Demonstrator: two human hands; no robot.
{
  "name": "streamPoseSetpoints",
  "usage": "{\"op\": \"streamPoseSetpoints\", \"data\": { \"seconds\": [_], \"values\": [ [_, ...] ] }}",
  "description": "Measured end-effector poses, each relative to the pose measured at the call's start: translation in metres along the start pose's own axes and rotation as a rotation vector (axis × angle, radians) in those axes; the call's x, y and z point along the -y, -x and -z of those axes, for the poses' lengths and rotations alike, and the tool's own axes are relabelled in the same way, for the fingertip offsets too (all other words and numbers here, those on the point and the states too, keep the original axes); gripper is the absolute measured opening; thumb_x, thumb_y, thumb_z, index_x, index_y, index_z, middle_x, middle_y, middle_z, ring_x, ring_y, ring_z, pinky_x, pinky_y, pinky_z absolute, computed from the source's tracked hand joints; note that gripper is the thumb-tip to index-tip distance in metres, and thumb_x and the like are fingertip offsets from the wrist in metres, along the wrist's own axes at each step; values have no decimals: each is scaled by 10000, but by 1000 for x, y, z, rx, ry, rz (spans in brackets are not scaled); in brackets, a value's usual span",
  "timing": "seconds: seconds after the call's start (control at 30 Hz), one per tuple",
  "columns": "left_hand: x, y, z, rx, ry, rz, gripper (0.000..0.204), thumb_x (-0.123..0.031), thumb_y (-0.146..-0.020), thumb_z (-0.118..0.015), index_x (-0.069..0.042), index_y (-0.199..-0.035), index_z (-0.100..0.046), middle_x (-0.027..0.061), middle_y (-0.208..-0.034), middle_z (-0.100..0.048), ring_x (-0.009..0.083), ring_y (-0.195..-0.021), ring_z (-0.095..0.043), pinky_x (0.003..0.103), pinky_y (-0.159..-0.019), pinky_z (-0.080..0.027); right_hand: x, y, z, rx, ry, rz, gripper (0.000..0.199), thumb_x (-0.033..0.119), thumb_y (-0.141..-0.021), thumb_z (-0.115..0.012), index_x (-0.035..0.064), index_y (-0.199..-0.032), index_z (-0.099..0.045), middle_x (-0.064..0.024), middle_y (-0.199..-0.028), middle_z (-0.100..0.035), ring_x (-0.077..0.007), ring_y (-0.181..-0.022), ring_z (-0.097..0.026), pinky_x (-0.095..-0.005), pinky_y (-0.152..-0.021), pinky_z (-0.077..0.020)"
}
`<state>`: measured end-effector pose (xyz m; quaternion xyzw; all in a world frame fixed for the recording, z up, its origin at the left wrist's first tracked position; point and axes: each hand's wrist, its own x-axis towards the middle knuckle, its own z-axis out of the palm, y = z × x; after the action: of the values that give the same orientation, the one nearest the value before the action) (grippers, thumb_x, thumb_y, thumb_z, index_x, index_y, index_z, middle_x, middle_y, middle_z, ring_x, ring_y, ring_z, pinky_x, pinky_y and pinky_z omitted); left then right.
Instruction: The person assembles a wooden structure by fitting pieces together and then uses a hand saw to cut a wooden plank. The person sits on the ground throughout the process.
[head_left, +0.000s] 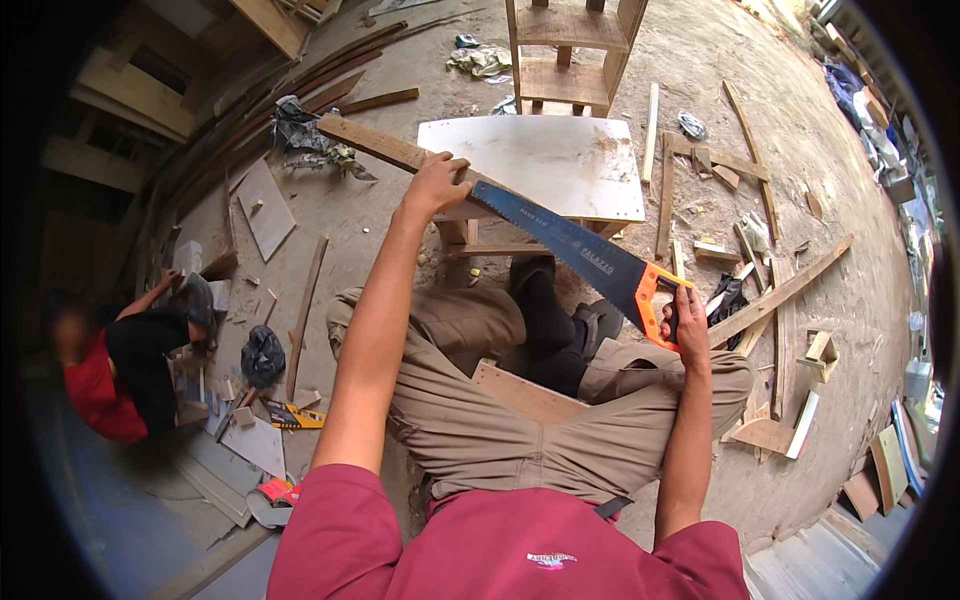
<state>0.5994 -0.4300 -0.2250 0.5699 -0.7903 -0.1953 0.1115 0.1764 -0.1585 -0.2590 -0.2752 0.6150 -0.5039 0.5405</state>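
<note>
My right hand (690,322) is wrapped round the orange and black handle of a hand saw (565,238). The blue-black blade slants up and left, its tip close to the fingers of my left hand (437,184). That hand grips a narrow wooden plank (372,143) from above, the thumb side hidden. The plank lies at a slant over the left part of a white-topped low bench (540,150), its far end sticking out past the bench's left edge. Whether the saw's teeth touch the wood, I cannot tell.
A wooden shelf-like frame (565,80) stands behind the bench. At the left, a person in red (110,385) sits low. A yellow-handled saw (295,415) and black bag (263,357) lie nearby. Timber offcuts (780,290) litter the right; a board (525,395) lies between my legs.
</note>
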Motion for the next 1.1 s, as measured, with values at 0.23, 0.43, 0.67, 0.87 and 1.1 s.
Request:
{"op": "streamPoseSetpoints", "data": {
  "seconds": [0.23,0.43,0.67,0.87,1.1],
  "values": [
    [1,-13,6,111,-25,43,496,-339,-760,-746,-144,-1214,-709,180,-1371,-574,370,-1291,-513,415,-1139,-373,0,-2,1,6,3,-5,288,379,-1043,-506,99,-985,-467,-21,-671,-506,-122,-427,-493,-258,-382,-419],
    [-10,-24,14,191,-90,117,497,-331,-710,-723,-102,-1151,-728,211,-1107,-701,350,-1038,-673,386,-931,-524,-3,-4,2,8,-30,5,251,334,-1046,-514,86,-1031,-479,-21,-651,-512,-120,-418,-503,-256,-365,-416],
    [-17,-23,15,175,-138,130,486,-339,-748,-717,-132,-1188,-718,191,-1117,-705,340,-1050,-674,388,-960,-511,-4,-4,1,-21,-6,-10,262,342,-1041,-523,88,-1100,-496,-15,-656,-518,-107,-415,-496,-249,-363,-410],
    [-23,-16,17,183,-163,158,459,-355,-834,-715,-162,-1249,-688,152,-1183,-694,334,-1134,-640,404,-1128,-391,0,-3,-2,-21,10,-9,244,345,-1044,-515,103,-1070,-493,-14,-662,-516,-106,-414,-487,-246,-376,-414],
    [-5,-14,8,109,-159,50,486,-354,-792,-717,-175,-1243,-692,212,-1374,-563,403,-1252,-543,415,-1140,-361,-4,-5,1,-5,9,2,244,345,-1046,-512,102,-1059,-498,-15,-666,-514,-110,-414,-485,-250,-384,-416]
  ]
}}
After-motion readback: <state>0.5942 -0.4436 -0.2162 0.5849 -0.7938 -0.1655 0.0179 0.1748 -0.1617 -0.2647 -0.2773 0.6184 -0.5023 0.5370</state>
